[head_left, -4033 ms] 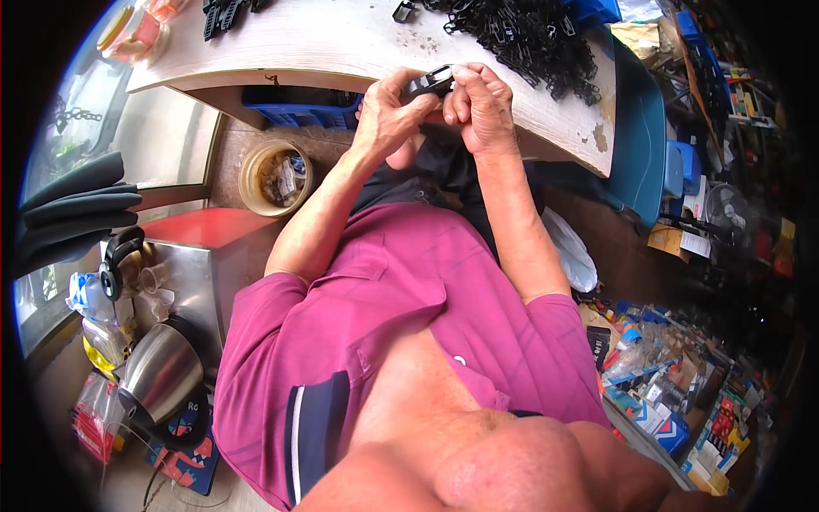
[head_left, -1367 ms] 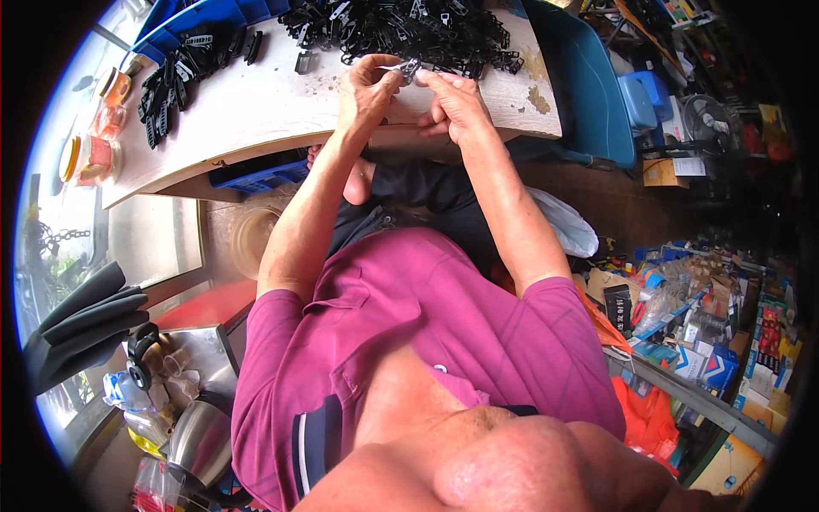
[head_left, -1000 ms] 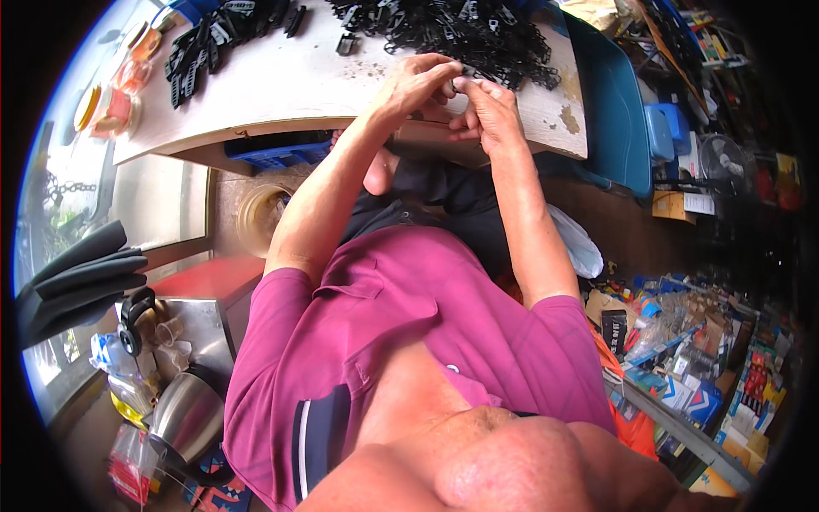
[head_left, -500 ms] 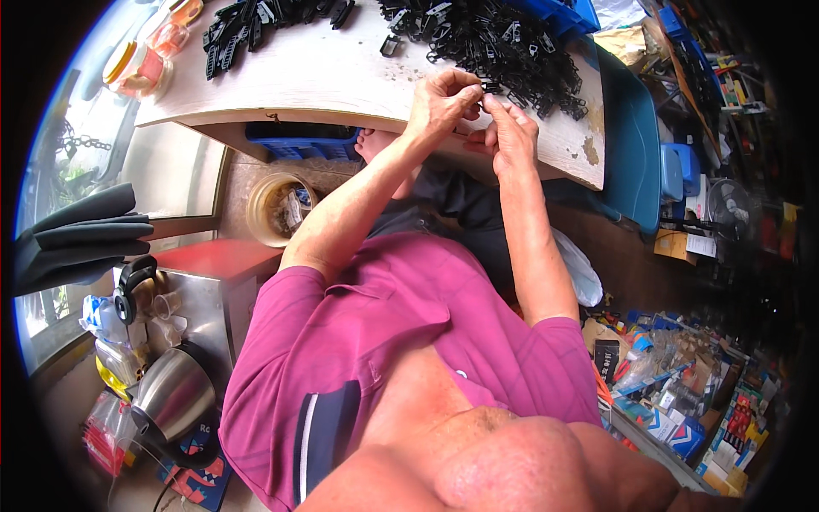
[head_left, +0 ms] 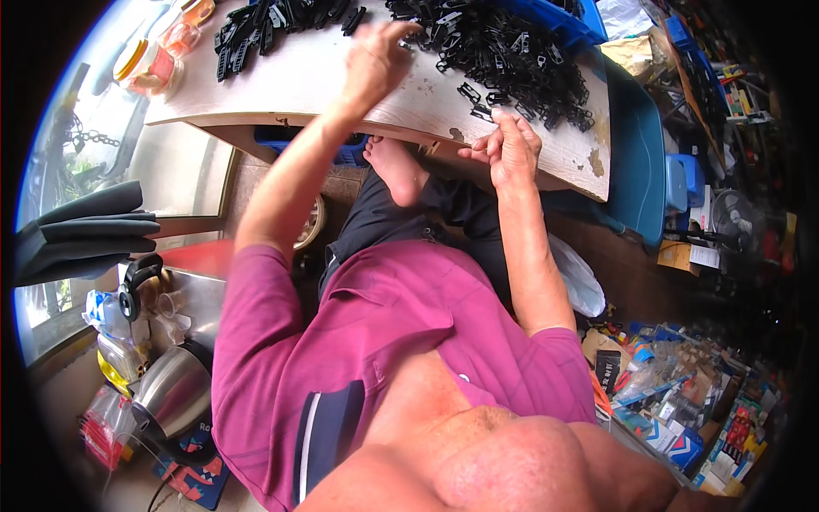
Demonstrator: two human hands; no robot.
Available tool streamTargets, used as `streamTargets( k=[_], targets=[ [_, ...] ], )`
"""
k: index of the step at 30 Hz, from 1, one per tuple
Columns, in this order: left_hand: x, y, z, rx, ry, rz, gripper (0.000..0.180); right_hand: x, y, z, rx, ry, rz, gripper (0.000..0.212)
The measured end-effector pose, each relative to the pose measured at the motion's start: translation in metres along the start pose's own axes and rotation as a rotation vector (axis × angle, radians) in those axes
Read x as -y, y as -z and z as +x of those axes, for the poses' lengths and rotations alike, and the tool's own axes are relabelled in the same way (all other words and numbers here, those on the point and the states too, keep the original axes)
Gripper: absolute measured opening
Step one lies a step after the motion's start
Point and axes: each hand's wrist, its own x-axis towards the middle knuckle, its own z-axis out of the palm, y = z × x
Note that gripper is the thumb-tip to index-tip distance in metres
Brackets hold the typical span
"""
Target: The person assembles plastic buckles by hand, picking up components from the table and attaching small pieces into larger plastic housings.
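My left hand (head_left: 375, 66) is raised over the table between two heaps of black parts. Motion smears its fingers, so whether they hold anything does not show. Near the table's front edge, my right hand (head_left: 512, 149) pinches a small black plastic clip (head_left: 480, 112) between thumb and forefinger, its other fingers loosely curled. Another loose black clip (head_left: 468, 92) lies just beyond it. The large pile of black clips (head_left: 520, 64) spreads across the table's right half. A smaller heap of long black toothed pieces (head_left: 243, 43) sits at the far left.
A pale worn table (head_left: 324, 85) stands before me. On it are a jar with a yellow lid (head_left: 145, 66) at left and a blue crate (head_left: 572, 24) behind the pile. A teal chair (head_left: 636, 145) adjoins its right side. Below, my bare foot (head_left: 397, 171) is near another blue crate (head_left: 350, 154).
My hands were together at the pile's front edge. The left has swung away up and to the left; the right has stayed near, moving slightly down. My foot has come further into view.
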Motion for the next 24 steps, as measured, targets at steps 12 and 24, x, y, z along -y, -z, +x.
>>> streamTargets(
  k=[12,24],
  targets=[
    [0.125,0.018,0.035,0.173,-0.534,0.453,0.038,-0.005,-0.001,0.005,0.074,-0.032,-0.022,0.016],
    [0.103,0.019,0.010,0.097,-0.343,0.339,0.035,-0.007,-0.002,0.005,0.065,-0.029,-0.050,0.016]
  ],
)
